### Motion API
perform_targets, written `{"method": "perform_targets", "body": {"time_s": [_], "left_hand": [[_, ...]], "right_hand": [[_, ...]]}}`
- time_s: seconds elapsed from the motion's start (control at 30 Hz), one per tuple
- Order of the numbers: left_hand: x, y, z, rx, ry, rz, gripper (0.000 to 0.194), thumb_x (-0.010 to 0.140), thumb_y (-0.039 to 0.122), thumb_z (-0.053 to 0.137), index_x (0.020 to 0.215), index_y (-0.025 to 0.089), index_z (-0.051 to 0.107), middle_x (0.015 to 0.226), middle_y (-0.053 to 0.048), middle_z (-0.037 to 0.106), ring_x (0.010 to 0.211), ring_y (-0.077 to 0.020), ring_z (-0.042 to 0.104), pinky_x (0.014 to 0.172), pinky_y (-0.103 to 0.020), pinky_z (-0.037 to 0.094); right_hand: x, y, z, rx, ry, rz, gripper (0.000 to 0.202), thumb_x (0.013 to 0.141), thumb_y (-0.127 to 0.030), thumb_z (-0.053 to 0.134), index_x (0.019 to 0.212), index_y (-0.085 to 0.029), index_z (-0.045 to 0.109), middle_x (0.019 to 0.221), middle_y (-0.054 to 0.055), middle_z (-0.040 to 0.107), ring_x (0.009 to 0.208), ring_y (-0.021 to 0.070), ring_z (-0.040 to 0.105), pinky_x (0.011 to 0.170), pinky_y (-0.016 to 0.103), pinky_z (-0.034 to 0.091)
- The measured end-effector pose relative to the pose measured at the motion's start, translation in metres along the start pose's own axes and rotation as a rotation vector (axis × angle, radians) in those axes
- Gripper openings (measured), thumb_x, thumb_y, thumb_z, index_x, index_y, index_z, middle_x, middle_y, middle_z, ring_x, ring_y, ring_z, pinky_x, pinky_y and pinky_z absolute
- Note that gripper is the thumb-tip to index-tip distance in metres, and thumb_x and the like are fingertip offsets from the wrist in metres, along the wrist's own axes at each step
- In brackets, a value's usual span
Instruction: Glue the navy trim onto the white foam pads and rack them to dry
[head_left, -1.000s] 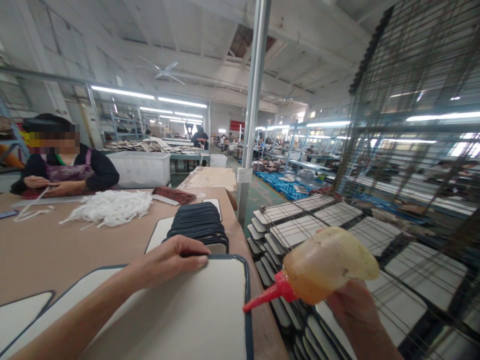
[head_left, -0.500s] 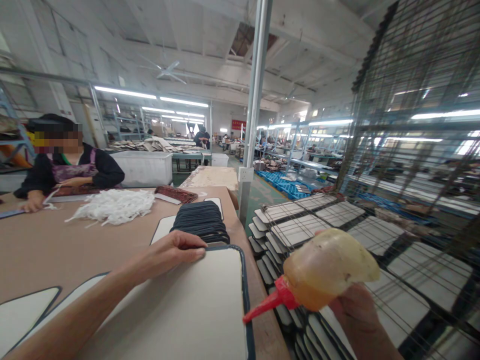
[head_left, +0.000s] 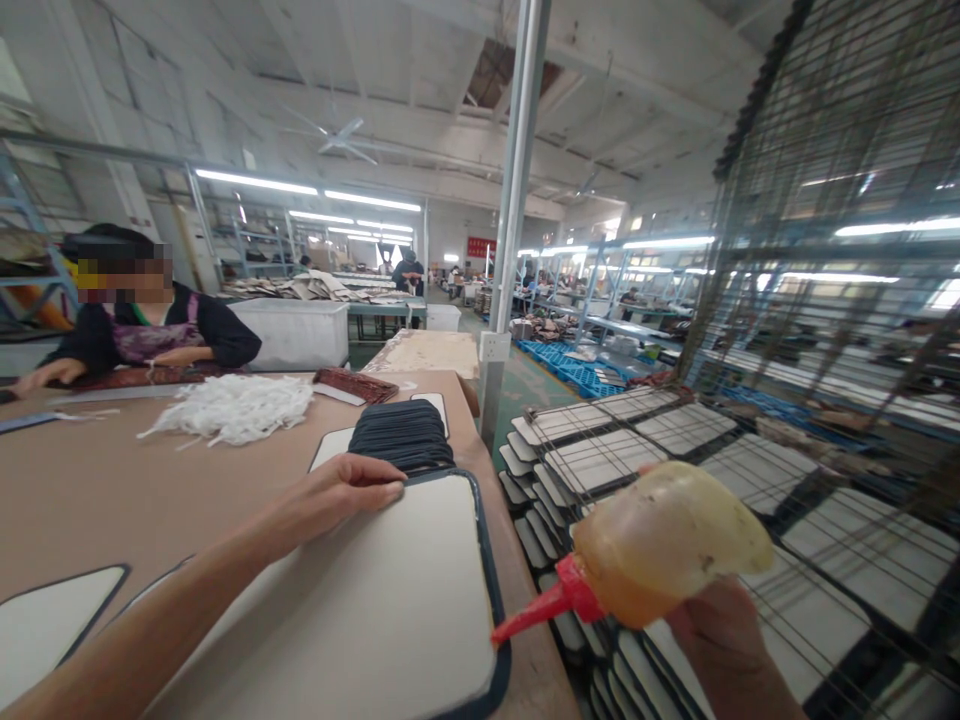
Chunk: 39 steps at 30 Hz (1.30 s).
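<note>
Panel: the pale panel (head_left: 390,590) with a dark border (head_left: 497,590) lies along the right edge of the table (head_left: 247,485), at its near end. Left hand (head_left: 360,487): thumb and fingers close together, holding the panel's far edge. Right hand (head_left: 712,620): wrapped round a squeeze bottle (head_left: 667,545), its red nozzle (head_left: 540,612) slanting down to the border on the right side.

Progress (judged): a thin yellowish line shows along the inside of that border, from the far right corner down towards the nozzle tip, so this stretch looks done. The near side seems left; whether the far side under the left hand carries a line, cannot tell.

Appearance: panel face smooth, off-white, unmarked; corners rounded; border dark blue-grey, slightly glossy at the far right corner. Bottle cloudy, stained, part filled with amber liquid.

Nearby: dark stack (head_left: 397,435) just beyond the panel, towards the table's far right corner.
</note>
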<state>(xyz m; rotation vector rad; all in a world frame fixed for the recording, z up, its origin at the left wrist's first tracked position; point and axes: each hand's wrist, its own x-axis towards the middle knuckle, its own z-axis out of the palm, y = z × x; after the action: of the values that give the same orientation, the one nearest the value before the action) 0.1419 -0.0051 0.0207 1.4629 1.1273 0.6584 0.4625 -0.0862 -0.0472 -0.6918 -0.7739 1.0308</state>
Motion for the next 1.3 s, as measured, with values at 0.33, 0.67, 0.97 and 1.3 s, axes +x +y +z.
{"method": "perform_targets", "body": {"time_s": [0.33, 0.67, 0.97, 1.3], "left_hand": [[0.001, -0.011, -0.007, -0.082, 0.225, -0.059, 0.035, 0.057, 0.043, 0.078, 0.081, 0.018, 0.071, 0.068, -0.002, 0.072, 0.058, -0.0181, 0.062, 0.051, -0.024, 0.045], [-0.001, -0.030, -0.005, -0.263, 0.265, -0.042, 0.032, 0.064, 0.041, 0.076, 0.086, 0.019, 0.066, 0.069, 0.001, 0.069, 0.062, -0.0163, 0.061, 0.053, -0.022, 0.044], [-0.003, -0.041, 0.005, -0.345, 0.208, -0.035, 0.033, 0.069, 0.048, 0.072, 0.079, 0.020, 0.057, 0.065, 0.004, 0.063, 0.058, -0.0127, 0.056, 0.051, -0.019, 0.039], [0.002, -0.055, 0.004, -0.391, 0.190, -0.024, 0.035, 0.072, 0.051, 0.069, 0.079, 0.021, 0.052, 0.063, 0.005, 0.057, 0.055, -0.0102, 0.051, 0.048, -0.018, 0.038]], "right_hand": [[-0.003, -0.005, 0.000, -0.053, 0.007, -0.073, 0.047, 0.055, -0.021, 0.078, 0.101, -0.030, 0.069, 0.102, 0.003, 0.073, 0.099, 0.0327, 0.064, 0.088, 0.047, 0.052], [0.007, 0.008, 0.004, -0.015, 0.080, -0.301, 0.032, 0.062, -0.026, 0.079, 0.093, -0.028, 0.072, 0.090, 0.004, 0.075, 0.081, 0.0273, 0.069, 0.075, 0.040, 0.059], [0.020, 0.001, 0.021, 0.039, 0.082, -0.365, 0.033, 0.055, -0.021, 0.082, 0.087, -0.027, 0.074, 0.083, 0.002, 0.075, 0.077, 0.0210, 0.070, 0.074, 0.028, 0.058], [0.023, 0.018, 0.011, 0.017, 0.057, -0.361, 0.041, 0.063, -0.025, 0.078, 0.102, -0.026, 0.069, 0.092, 0.007, 0.073, 0.083, 0.0267, 0.068, 0.071, 0.038, 0.058]]}}
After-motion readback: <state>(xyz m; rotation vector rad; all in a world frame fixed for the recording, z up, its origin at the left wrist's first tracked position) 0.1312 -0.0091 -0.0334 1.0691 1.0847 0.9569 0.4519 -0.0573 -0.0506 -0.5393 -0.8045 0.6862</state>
